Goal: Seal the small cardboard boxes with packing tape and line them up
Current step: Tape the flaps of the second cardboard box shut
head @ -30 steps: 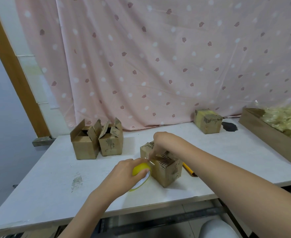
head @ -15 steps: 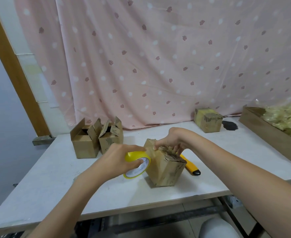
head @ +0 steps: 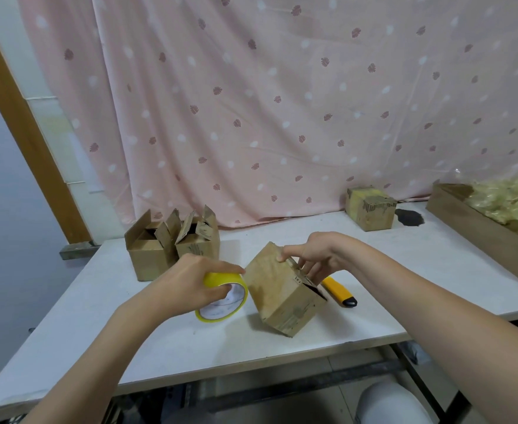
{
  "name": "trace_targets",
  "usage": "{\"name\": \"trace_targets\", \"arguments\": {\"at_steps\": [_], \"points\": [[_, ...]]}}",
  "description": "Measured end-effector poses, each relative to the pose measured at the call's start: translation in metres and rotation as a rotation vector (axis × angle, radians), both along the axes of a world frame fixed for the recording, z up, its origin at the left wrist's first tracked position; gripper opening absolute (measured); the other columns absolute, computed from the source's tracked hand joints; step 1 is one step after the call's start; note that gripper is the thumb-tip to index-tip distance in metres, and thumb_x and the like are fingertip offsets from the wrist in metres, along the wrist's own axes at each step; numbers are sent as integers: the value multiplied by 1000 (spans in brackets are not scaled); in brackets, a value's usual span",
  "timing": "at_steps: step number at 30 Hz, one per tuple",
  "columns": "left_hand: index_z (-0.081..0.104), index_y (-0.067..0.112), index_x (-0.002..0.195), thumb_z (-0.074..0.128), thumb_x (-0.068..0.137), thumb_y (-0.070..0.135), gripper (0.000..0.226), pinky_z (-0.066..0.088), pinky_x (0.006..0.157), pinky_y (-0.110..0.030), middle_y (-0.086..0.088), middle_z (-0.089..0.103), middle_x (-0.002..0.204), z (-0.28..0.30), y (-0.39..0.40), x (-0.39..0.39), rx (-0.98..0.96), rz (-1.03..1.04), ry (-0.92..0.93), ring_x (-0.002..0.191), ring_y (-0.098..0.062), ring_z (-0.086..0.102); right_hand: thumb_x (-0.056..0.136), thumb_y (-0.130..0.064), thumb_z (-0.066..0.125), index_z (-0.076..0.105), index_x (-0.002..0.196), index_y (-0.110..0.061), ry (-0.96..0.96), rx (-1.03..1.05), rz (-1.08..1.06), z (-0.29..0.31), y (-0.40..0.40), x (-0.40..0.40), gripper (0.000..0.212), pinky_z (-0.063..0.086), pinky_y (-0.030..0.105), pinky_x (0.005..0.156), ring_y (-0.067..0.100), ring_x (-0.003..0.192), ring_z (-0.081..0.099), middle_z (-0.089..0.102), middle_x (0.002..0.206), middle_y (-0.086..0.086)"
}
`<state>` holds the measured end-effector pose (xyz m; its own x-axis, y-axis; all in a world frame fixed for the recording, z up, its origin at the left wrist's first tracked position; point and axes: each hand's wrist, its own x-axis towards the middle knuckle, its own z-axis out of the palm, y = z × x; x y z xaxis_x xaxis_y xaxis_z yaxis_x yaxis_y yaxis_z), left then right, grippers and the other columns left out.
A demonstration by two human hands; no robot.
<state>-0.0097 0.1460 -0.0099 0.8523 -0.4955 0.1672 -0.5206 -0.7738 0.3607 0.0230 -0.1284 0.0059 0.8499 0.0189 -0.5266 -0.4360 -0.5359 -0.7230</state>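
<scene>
A small cardboard box stands tilted on one lower edge near the table's front. My right hand grips its raised top edge with curled fingers. My left hand holds a yellow roll of packing tape right against the box's left face. Two open-flapped boxes stand side by side at the back left. Another box with its top closed sits at the back right.
A yellow utility knife lies on the white table just right of the tilted box. A long wooden tray with crumpled clear plastic fills the right side. A pink curtain hangs behind. A dark stain marks the table near the closed box.
The box has been tipped up from flat onto its edge and turned. The tape roll rose from the table to the box's left face. My right hand moved onto the raised edge.
</scene>
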Motion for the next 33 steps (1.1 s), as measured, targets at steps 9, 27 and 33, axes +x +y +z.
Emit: {"name": "trace_targets", "arguments": {"at_steps": [9, 27, 33], "points": [[60, 57, 122, 46, 78, 27, 55, 52, 69, -32, 0, 68, 77, 8, -14, 12, 197, -64, 16, 72, -15, 60, 85, -38, 70, 53, 121, 8, -22, -79, 61, 4, -3, -2, 61, 59, 46, 84, 36, 84, 70, 66, 113, 22], [44, 56, 139, 37, 94, 10, 65, 33, 73, -28, 8, 31, 84, 47, -79, 13, 683, -178, -36, 88, -17, 39, 97, -28, 61, 62, 120, 2, -175, -269, 51, -13, -14, -15, 38, 55, 37, 88, 31, 106, 67, 67, 118, 18], [48, 55, 137, 38, 92, 10, 64, 33, 70, -29, 6, 37, 96, 38, -80, 13, 664, -140, -48, 85, -19, 41, 104, -30, 39, 56, 129, -18, -851, -623, 324, -34, 12, -52, 33, 39, 37, 107, 23, 134, 44, 40, 153, 0]]}}
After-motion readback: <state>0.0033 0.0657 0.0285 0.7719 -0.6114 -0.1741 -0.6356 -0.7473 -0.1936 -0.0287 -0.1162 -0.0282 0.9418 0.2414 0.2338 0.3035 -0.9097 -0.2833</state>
